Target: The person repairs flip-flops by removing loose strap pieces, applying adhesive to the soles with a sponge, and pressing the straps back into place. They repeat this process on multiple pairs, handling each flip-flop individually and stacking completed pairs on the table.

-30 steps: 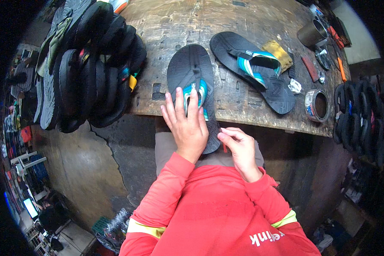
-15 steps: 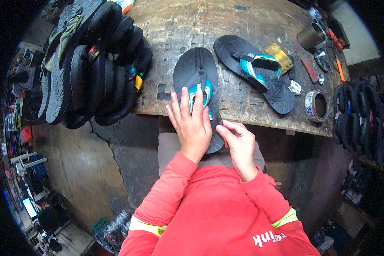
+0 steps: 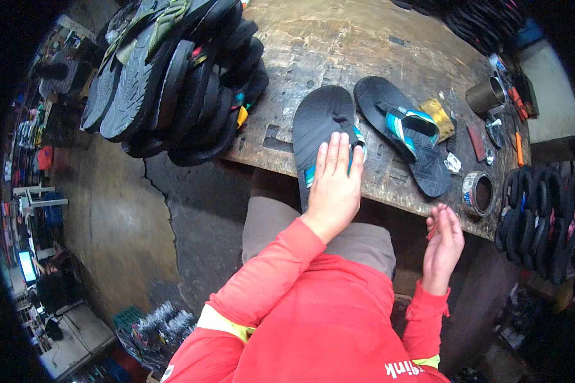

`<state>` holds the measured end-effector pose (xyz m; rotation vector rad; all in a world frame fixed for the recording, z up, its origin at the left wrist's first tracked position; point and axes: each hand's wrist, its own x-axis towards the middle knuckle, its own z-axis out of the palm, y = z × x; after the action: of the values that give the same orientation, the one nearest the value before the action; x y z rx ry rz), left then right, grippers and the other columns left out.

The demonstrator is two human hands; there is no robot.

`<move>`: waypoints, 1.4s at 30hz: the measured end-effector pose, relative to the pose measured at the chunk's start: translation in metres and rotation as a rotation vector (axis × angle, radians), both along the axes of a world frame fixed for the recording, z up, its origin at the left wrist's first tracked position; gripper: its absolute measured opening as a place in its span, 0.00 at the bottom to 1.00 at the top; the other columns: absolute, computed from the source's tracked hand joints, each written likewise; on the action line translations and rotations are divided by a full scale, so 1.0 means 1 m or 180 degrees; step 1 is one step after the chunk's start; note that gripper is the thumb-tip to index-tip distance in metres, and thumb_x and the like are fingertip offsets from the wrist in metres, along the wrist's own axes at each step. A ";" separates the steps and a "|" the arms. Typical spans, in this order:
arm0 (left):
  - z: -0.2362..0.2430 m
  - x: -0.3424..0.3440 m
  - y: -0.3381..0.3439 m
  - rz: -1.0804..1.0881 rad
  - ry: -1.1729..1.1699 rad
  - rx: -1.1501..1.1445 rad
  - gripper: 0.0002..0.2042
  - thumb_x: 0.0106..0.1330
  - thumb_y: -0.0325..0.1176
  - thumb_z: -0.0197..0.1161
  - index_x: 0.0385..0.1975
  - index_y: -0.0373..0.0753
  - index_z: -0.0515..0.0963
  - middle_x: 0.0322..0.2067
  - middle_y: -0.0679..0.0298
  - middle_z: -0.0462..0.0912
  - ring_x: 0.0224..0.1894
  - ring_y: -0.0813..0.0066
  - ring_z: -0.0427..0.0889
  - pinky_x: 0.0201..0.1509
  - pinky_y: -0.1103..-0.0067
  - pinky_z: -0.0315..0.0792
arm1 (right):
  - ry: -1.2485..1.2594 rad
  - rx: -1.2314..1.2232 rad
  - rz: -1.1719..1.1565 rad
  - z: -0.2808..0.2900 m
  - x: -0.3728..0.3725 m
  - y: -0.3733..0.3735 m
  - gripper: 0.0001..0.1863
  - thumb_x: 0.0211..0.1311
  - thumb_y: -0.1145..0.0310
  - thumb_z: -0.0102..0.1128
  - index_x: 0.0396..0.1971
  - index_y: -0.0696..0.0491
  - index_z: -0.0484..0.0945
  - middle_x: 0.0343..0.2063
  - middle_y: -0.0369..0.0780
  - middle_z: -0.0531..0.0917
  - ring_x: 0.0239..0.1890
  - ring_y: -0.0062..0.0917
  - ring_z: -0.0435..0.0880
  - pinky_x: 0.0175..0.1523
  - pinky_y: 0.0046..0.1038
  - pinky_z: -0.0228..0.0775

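A black flip-flop (image 3: 322, 112) with a teal-and-white striped strap hangs partly over the table's front edge. My left hand (image 3: 334, 191) lies flat across its strap with the fingers stretched out, covering much of its heel half. Off to the right, just in front of the edge, my right hand (image 3: 445, 246) is raised with its fingers curled. A speck of red shows at those fingers, too small to name. A matching flip-flop (image 3: 432, 173) rests at a slant on the table, right of the first one.
A big pile of black sandals (image 3: 191, 96) stands at the left of the worn wooden table (image 3: 300, 48). On the right are a tape roll (image 3: 478, 193), a metal cup (image 3: 485, 96), a yellow block (image 3: 437, 118) and crumpled white paper (image 3: 452, 163). More sandals (image 3: 536, 217) hang beyond the right edge.
My right hand has moved away from the flip-flop's heel side, out to the right. The left hand stays on the flip-flop, which is turned slightly. The whole view has shifted.
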<state>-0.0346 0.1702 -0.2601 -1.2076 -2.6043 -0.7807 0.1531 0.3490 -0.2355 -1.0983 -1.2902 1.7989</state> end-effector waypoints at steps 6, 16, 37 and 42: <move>0.033 0.006 -0.107 0.0540 -0.0857 0.1280 0.17 0.78 0.26 0.54 0.61 0.31 0.80 0.59 0.47 0.83 0.66 0.50 0.79 0.74 0.62 0.67 | 0.0080 0.0129 0.0354 -0.007 -0.002 0.009 0.14 0.75 0.74 0.63 0.55 0.64 0.80 0.52 0.45 0.86 0.51 0.26 0.88 0.55 0.28 0.83; 0.028 0.037 -0.173 0.0607 -0.0917 0.0798 0.13 0.70 0.20 0.59 0.52 0.32 0.84 0.48 0.50 0.88 0.51 0.53 0.88 0.66 0.63 0.75 | -0.0308 -0.0494 0.0736 -0.005 0.028 -0.043 0.16 0.75 0.71 0.64 0.58 0.57 0.77 0.38 0.35 0.84 0.36 0.18 0.82 0.42 0.21 0.77; 0.022 -0.055 -0.015 -0.0270 -0.0816 0.0004 0.26 0.77 0.41 0.60 0.68 0.31 0.71 0.67 0.43 0.76 0.73 0.46 0.71 0.75 0.49 0.58 | -0.1892 0.4371 0.0733 0.021 -0.119 0.107 0.37 0.61 0.48 0.75 0.70 0.40 0.76 0.62 0.59 0.79 0.60 0.52 0.83 0.64 0.42 0.76; 0.061 -0.044 -0.079 -0.0150 -0.0952 0.1160 0.15 0.76 0.25 0.58 0.58 0.34 0.82 0.51 0.54 0.90 0.56 0.62 0.89 0.79 0.52 0.57 | -0.2975 0.3983 0.1713 0.040 -0.163 0.125 0.37 0.59 0.51 0.72 0.71 0.34 0.73 0.54 0.54 0.83 0.51 0.50 0.87 0.54 0.45 0.82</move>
<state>-0.0784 0.0910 -0.1990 -1.1174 -2.4954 -1.4702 -0.0103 0.4741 -0.1958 -0.8017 -2.8429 0.2848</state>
